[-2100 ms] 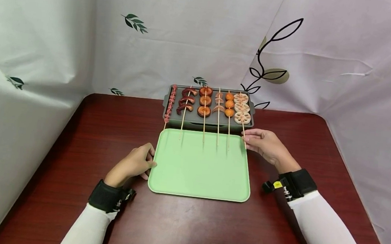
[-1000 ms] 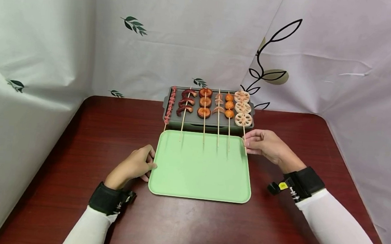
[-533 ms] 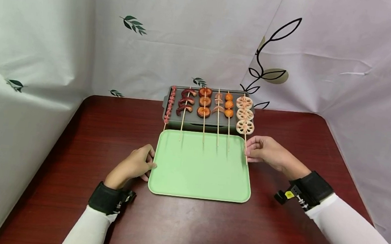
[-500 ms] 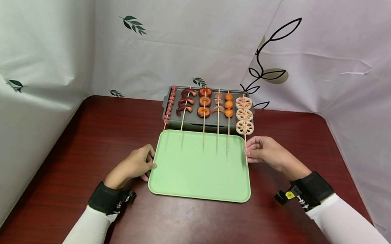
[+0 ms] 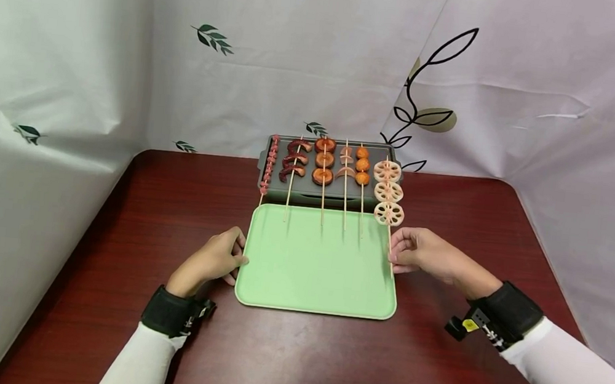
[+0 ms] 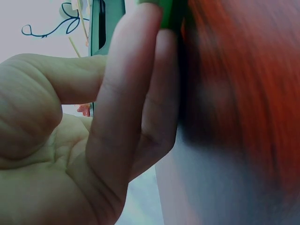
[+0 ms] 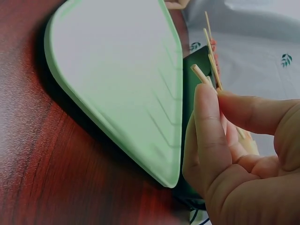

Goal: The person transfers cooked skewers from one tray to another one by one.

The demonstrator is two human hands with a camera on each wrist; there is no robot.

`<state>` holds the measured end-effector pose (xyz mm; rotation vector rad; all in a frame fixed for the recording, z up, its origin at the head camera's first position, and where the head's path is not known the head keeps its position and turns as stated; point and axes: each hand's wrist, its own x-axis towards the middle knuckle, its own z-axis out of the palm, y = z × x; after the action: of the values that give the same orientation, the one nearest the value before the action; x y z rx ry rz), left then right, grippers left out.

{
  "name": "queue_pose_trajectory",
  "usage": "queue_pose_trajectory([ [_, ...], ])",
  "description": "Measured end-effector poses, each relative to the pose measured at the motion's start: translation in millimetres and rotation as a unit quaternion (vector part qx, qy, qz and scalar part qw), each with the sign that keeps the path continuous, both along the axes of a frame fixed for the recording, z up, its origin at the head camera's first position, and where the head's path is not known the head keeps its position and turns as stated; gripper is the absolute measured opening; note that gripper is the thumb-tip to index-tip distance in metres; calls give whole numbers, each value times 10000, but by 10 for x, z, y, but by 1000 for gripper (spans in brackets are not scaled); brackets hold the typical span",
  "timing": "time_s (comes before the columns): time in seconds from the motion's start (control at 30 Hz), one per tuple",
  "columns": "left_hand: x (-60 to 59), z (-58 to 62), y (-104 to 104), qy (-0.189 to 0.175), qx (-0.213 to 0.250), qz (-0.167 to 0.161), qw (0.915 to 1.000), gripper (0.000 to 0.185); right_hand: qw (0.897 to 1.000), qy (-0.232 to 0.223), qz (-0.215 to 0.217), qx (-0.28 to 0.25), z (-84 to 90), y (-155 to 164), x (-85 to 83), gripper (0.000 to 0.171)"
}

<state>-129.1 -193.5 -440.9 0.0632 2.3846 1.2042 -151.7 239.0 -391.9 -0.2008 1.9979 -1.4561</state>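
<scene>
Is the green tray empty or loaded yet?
Empty: the green tray shows only bare surface; skewer stick ends merely overhang its far edge.

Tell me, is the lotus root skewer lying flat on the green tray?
No, the right hand pinches the lotus root skewer by its stick, its slices over the grill's edge.

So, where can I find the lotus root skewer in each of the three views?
Head view: the lotus root skewer is right of centre, its stick pinched by the right hand beside the green tray.
Left wrist view: I cannot pick it out; the left hand fills the picture.
Right wrist view: only its stick shows, upper right, between the fingertips.
Shared landmark: the green tray, whose edge shows in all three views.
</scene>
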Motion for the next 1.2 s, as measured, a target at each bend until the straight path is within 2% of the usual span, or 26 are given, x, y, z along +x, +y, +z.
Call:
queue_pose_trajectory([
  [0.3,9,7,-1,55,16,-13,10000,21,9999,-42,143,65,58,39,111,17],
  [0.6,7,10,-10,19,24,-28,10000,21,9989,-170,367,227,3,50,269,9],
  [0.9,16,15,-1,49,34,-7,10000,21,9985,-165,502,160,-56,25,403,15],
  [1.2,18,22,5,49,3,-21,10000,21,9978,-77,634,181,-72,23,520,13],
])
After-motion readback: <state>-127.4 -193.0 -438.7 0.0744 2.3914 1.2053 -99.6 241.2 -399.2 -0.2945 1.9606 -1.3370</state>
